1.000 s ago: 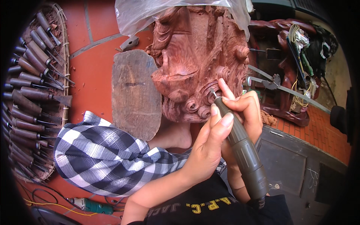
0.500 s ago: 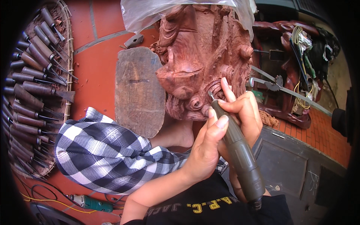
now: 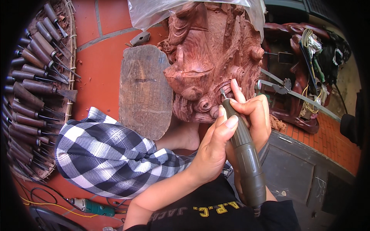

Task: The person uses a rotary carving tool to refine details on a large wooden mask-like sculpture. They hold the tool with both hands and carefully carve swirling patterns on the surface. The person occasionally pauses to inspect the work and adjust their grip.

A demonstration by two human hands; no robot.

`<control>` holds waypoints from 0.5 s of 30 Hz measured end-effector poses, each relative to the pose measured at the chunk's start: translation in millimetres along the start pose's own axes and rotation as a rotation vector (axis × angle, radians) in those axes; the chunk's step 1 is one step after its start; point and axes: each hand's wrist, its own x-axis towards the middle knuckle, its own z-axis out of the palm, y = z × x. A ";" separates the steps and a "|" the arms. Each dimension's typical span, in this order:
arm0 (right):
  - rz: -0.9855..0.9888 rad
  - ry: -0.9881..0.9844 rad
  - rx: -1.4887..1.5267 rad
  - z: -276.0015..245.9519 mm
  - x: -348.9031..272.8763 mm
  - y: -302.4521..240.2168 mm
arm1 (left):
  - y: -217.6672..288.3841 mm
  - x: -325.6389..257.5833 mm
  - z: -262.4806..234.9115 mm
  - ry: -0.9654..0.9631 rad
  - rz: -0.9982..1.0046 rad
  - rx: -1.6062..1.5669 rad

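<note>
A dark olive, ribbed carving handpiece (image 3: 247, 156) with a small metal bit lies slantwise between both hands. My left hand (image 3: 212, 151) grips its near side, thumb and fingertips pressed near the front end. Around the other side, my right hand (image 3: 254, 117) is wrapped, with one finger stretched out onto the wood past the bit. The bit's tip meets a curled groove low on a reddish-brown wood carving (image 3: 196, 65), which has rounded, swirling relief. Part of my right hand is hidden behind the handpiece.
Left, a woven basket (image 3: 70, 77) holds several chisels (image 3: 29, 92). A wooden board (image 3: 144, 92) lies beside the carving, near a metal hammer head (image 3: 140, 39). Clear plastic (image 3: 154, 13) covers the carving's top. A green power tool (image 3: 94, 207) and cables lie lower left; dark-red carved furniture (image 3: 296, 81) stands right.
The handpiece's bit has shifted slightly right, while its rear end has swung a little left. The carving appears slightly further right in view. Both hands keep their hold.
</note>
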 end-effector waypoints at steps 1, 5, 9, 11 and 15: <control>-0.007 -0.009 -0.009 0.2 -0.2 0.0 | -0.5 -0.9 -1.3 -0.005 0.015 0.004; -0.010 -0.039 -0.016 -1.2 -2.1 1.5 | 5.3 -4.0 5.8 0.000 -0.020 -0.028; 0.001 0.024 0.018 -1.7 2.4 -2.3 | 5.0 -0.8 5.3 -0.043 -0.040 0.044; 0.017 0.074 0.029 2.3 -0.6 1.4 | 7.2 2.9 1.0 -0.091 -0.072 0.087; -0.002 0.028 -0.080 2.9 -2.3 -3.0 | 3.6 4.5 -3.9 -0.112 -0.003 -0.011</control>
